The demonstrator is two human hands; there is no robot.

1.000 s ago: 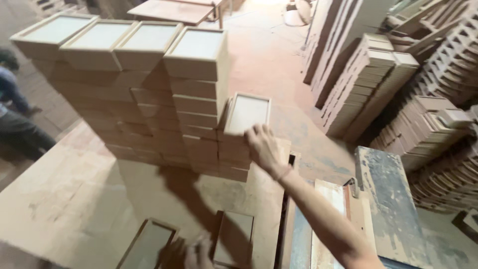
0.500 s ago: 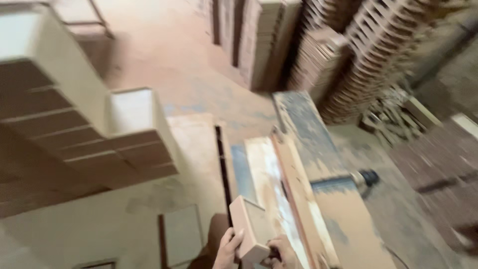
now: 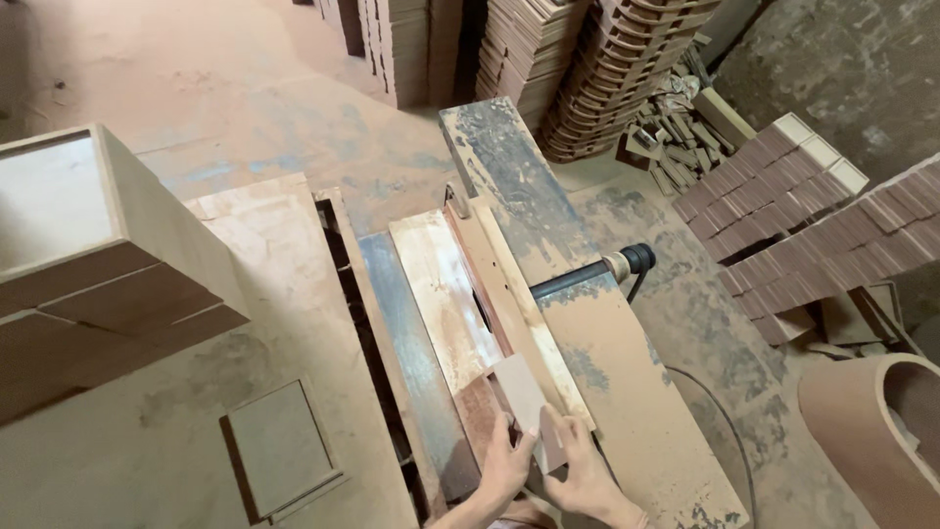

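Observation:
A small shallow wooden box (image 3: 526,404) stands on edge on the dusty saw table (image 3: 441,294), against a long wooden fence strip (image 3: 509,294). My left hand (image 3: 507,466) grips its left side and my right hand (image 3: 580,472) grips its right side, near the bottom of the view. A narrow slot runs along the table just ahead of the box.
A stack of finished wooden boxes (image 3: 98,264) stands at the left on a board, with a flat square panel (image 3: 282,449) lying in front. A black handle (image 3: 627,263) sticks out at the right. Piles of wooden parts (image 3: 813,225) and boxes (image 3: 548,59) fill the floor behind.
My right hand left the box stack at the left. The view swung right to the saw table, where both hands now hold a box against the fence.

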